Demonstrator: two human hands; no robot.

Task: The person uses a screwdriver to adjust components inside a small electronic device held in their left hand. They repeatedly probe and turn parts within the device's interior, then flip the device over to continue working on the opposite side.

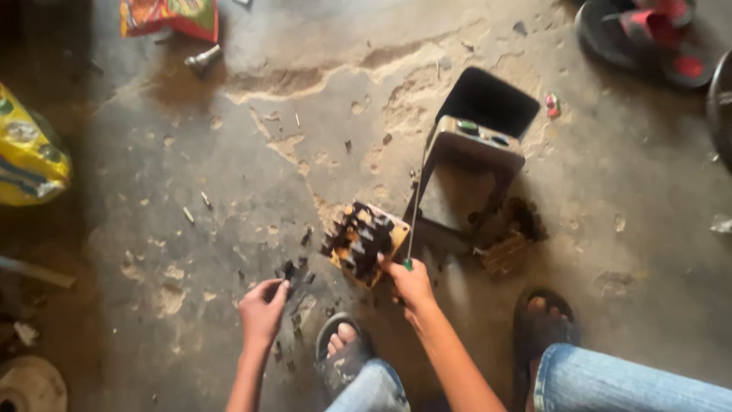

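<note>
My right hand (410,284) grips a thin screwdriver with a green handle (412,229), its long shaft pointing up toward an open metal casing (473,145). A tan circuit board with dark parts (363,242) lies tilted on the floor, touching that hand's fingers. My left hand (263,309) hovers over small dark bits (293,271) on the concrete, fingers pinched near them; whether it holds one I cannot tell. My sandalled feet (343,347) rest below the board.
A yellow bag (27,152) sits at the left edge, an orange packet (171,17) at the top. Dark sandals (648,38) lie top right. A brown block (505,253) rests by the casing. The cracked floor is strewn with debris.
</note>
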